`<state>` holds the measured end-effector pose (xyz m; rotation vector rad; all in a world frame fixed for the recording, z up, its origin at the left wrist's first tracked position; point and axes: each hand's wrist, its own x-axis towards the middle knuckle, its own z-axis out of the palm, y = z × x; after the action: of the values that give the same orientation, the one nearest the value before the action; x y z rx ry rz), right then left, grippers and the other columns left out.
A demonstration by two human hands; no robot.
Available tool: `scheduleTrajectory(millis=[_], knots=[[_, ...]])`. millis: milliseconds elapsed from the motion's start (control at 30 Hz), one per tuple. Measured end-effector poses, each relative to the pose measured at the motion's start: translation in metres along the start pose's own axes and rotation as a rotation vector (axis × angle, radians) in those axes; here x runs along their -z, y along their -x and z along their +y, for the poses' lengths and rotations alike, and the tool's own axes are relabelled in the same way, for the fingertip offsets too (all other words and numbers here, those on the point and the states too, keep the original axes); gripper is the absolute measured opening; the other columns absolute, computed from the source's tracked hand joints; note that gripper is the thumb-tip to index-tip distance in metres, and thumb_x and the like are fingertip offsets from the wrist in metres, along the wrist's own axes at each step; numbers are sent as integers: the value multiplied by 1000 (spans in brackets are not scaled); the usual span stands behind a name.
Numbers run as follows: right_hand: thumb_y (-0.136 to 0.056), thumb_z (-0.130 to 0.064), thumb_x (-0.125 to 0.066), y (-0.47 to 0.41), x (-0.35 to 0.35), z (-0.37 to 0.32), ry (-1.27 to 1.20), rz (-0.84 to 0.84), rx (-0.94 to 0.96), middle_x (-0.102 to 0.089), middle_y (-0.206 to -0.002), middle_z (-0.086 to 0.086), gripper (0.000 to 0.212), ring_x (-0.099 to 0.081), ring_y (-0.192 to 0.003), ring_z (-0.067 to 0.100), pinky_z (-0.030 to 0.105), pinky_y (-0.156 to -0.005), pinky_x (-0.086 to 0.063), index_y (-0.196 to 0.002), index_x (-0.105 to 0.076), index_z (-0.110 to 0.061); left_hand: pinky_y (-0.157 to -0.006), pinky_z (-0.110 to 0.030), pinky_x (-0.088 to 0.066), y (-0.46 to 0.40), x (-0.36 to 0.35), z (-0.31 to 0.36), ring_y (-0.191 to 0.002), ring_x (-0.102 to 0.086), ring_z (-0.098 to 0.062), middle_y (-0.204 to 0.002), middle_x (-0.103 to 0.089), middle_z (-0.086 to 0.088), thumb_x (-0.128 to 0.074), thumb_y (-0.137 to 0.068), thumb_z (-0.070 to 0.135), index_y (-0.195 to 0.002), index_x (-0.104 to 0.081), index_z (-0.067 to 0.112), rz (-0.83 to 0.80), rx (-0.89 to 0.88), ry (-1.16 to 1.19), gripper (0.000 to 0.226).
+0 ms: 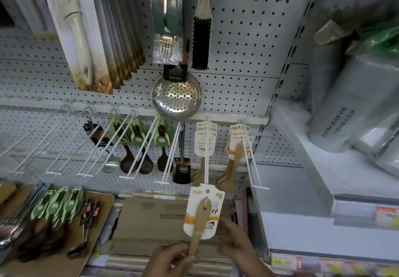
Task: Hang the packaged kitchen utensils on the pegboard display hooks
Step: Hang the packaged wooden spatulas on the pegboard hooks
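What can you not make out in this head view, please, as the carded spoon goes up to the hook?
- Carded spoon: bowl end hidden below the left hand.
- Right hand: blurred; whether it touches the card is unclear.
- Card hole and hook tip: overlapping, so threaded or not is unclear.
- Box print: too blurred to read.

carded spoon (203, 214) at hook (206, 151) tip | box (151, 218) behind | tray (103, 203) left
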<state>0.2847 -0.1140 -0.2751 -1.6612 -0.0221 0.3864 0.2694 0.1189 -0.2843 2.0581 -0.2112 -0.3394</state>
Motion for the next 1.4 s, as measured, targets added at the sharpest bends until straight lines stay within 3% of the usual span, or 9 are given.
scheduleTrajectory(millis=[67, 233, 367, 567, 700, 833, 1033, 1200, 1400], knots=[[-80, 4, -66, 10, -15, -1, -81, -30, 75, -69, -123, -4, 54, -64, -116, 23, 30, -96, -51, -130, -56, -12, -72, -29, -57, 2, -2, 0, -69, -67, -3, -74, -72, 12, -75, -85, 29, -81, -75, 35, 4, -27, 14, 7], [-80, -10, -78, 6, -43, -8, -251, 253, 80, -74, -93, 23, 19, -67, -80, 27, 36, -71, -58, -98, -74, -5, -78, -34, -60, -2, -7, -9, -81, -72, -11, -92, -74, 11, -70, -84, 42, -86, -75, 37, -45, -41, 29, 7], [-79, -18, -72, 1, -46, -17, -230, 309, 65, -75, -90, 19, 24, -70, -77, 37, 47, -70, -60, -99, -74, -6, -80, -34, -61, -7, -13, -15, -86, -72, -10, -95, -75, 13, -72, -86, 33, -92, -75, 37, -41, -16, 63, 8], [-78, -21, -70, -3, -49, -25, -221, 324, 41, -76, -88, 16, 27, -72, -75, 31, 40, -66, -60, -102, -73, -10, -85, -29, -59, -6, -18, -24, -85, -73, -7, -90, -77, 14, -69, -76, 51, -99, -69, 49, -86, 33, 86, 23], [-79, -21, -70, -6, -52, -25, -222, 318, 37, -76, -89, 17, 25, -71, -75, 33, 48, -68, -60, -100, -73, -8, -83, -30, -60, -3, -18, -27, -84, -73, -6, -90, -77, 17, -70, -81, 41, -94, -70, 49, -98, 47, 104, 16], [-77, -21, -69, -10, -51, -23, -222, 307, 32, -76, -87, 17, 28, -71, -72, 29, 43, -65, -60, -100, -71, -5, -83, -30, -59, -2, -17, -27, -82, -73, -7, -89, -76, 17, -73, -84, 33, -87, -71, 52, -69, 72, 92, 19], [-78, -21, -69, -17, -46, -19, -244, 305, 30, -75, -86, 19, 32, -71, -72, 31, 44, -65, -61, -103, -70, -1, -82, -35, -61, -7, -16, -35, -80, -74, -14, -88, -76, 14, -68, -77, 50, -92, -72, 47, -23, 63, 104, 16], [-90, -1, -64, -26, -40, -20, -227, 292, 41, -76, -84, 15, 14, -71, -68, 25, 34, -59, -59, -103, -70, -2, -79, -28, -60, -16, -19, -37, -79, -73, -6, -90, -75, 16, -71, -82, 42, -92, -72, 46, -21, 50, 84, 11], [-91, -2, -63, -55, -26, -26, -167, 300, 58, -77, -90, 11, 13, -73, -75, 25, 33, -62, -59, -101, -71, -4, -74, -30, -60, -46, -16, -31, -73, -70, -11, -86, -74, 15, -68, -83, 39, -93, -72, 37, 4, 17, 25, 11]])
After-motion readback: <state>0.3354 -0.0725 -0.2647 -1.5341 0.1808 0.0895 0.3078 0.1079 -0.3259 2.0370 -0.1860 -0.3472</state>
